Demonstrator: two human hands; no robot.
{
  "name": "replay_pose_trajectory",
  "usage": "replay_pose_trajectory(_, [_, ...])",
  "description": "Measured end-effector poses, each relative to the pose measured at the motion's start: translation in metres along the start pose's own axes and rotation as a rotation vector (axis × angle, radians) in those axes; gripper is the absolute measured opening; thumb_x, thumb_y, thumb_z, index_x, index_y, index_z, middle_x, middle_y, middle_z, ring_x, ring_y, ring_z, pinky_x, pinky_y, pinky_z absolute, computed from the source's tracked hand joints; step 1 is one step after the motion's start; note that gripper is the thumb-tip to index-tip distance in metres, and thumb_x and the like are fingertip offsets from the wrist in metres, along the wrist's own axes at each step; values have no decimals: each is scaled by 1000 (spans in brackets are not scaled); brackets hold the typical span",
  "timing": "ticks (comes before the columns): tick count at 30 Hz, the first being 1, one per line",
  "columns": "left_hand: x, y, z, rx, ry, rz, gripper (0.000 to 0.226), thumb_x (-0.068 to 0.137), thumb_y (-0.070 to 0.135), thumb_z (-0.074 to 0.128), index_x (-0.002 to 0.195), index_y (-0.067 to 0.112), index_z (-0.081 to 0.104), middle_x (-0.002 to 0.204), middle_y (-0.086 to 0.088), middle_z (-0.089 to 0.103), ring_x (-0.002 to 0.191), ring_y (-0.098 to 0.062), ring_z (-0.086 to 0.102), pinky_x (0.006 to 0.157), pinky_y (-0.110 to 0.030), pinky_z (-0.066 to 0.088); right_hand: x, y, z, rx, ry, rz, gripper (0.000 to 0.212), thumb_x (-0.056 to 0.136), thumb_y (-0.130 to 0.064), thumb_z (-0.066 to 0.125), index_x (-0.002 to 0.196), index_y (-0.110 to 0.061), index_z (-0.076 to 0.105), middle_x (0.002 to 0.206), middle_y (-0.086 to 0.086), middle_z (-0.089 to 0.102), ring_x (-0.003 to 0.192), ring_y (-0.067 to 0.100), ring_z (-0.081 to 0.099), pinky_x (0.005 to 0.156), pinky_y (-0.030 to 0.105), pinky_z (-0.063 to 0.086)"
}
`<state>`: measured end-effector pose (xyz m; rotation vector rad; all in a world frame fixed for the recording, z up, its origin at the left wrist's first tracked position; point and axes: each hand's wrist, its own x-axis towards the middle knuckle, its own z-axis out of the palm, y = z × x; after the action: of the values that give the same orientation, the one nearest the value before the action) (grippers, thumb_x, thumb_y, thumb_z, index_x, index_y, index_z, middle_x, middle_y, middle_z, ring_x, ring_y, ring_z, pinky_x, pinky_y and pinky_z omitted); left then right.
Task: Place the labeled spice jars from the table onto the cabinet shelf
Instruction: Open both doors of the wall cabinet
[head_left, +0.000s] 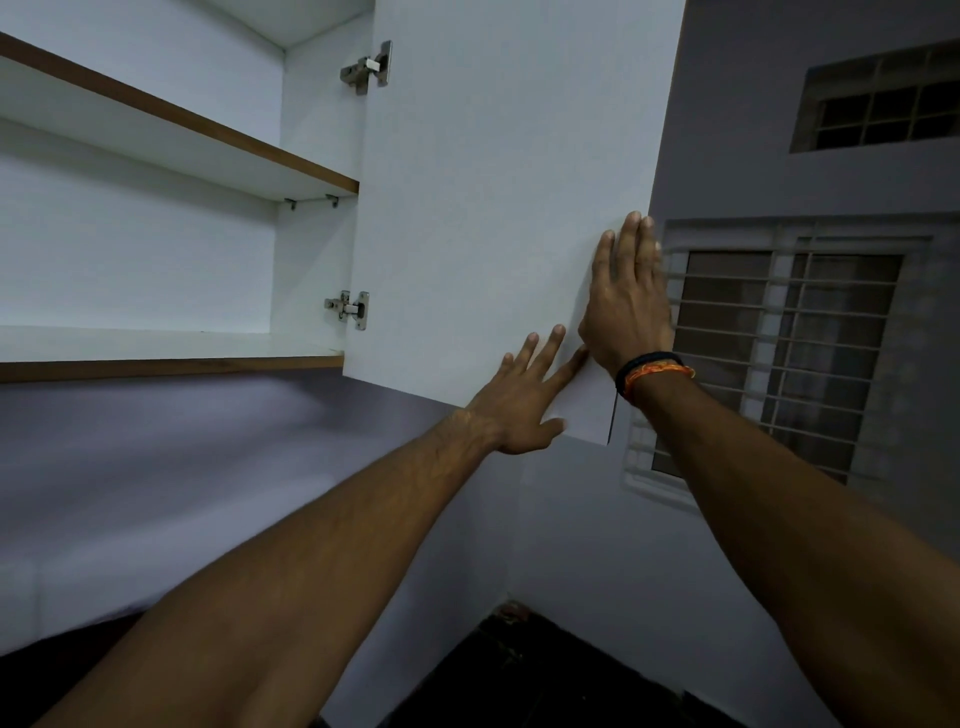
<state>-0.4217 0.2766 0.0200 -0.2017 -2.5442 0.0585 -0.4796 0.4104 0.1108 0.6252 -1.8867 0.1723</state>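
A white wall cabinet is open, its door (493, 208) swung out to the right. My left hand (524, 400) lies flat with straight fingers on the door's lower inside face. My right hand (626, 301) presses flat against the door's outer edge, fingers pointing up. The lower shelf (171, 345) and the upper shelf (171, 140) have brown front edges and hold nothing that I can see. No spice jars and no table are in view.
Two metal hinges (350, 309) join the door to the cabinet side. A barred window (789, 364) is in the right wall, with a small vent window (883, 98) above it. A dark counter (519, 675) lies below.
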Motion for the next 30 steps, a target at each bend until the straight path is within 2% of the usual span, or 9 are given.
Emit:
replay_pose_trajectory(4, [-21, -2, -9, -65, -18, -63, 80, 103, 44, 46, 160, 30, -9, 166, -4, -24, 154, -33, -16, 124, -53, 2, -4, -13, -9, -8, -30, 24, 70, 91, -4, 37, 156, 4, 11, 162, 32, -4, 152, 44, -8, 125, 53, 0])
replay_pose_trajectory(7, [-39, -8, -12, -74, -37, -111, 79, 103, 45, 45, 160, 28, -8, 166, -5, -23, 154, -32, -15, 124, -51, 1, -14, -27, -11, 9, -54, -15, 72, 90, -5, 41, 156, 2, 14, 163, 31, 2, 153, 42, -3, 125, 53, 5])
replay_pose_trajectory(12, [-77, -30, -17, -48, -59, -173, 82, 102, 52, 42, 160, 24, -8, 167, -6, -17, 155, -31, -12, 125, -51, 1, -30, -69, -10, 173, -47, -195, 64, 92, -10, 52, 153, -4, 33, 161, 23, 27, 151, 38, 20, 121, 50, 25])
replay_pose_trajectory(16, [-121, -58, -25, 23, -86, -266, 81, 103, 53, 39, 161, 20, -7, 168, -6, -14, 155, -30, -11, 126, -50, 1, -43, -112, -5, 333, -108, -230, 62, 90, -11, 54, 150, -8, 40, 157, 19, 35, 147, 37, 29, 112, 49, 35])
replay_pose_trajectory(26, [-266, -116, -62, 164, -139, -587, 71, 106, 45, 34, 161, 16, 0, 169, -10, -4, 156, -31, -4, 126, -49, 5, -91, -245, 1, 692, -233, -336, 63, 86, -5, 55, 148, -7, 45, 152, 22, 42, 140, 40, 36, 111, 51, 37])
replay_pose_trajectory(30, [-327, -126, -71, 215, -183, -717, 70, 106, 45, 34, 161, 17, 0, 169, -10, -3, 156, -31, -1, 126, -47, 6, -117, -296, 1, 763, -317, -384, 62, 92, -10, 54, 152, -11, 39, 155, 19, 38, 142, 37, 33, 114, 49, 36])
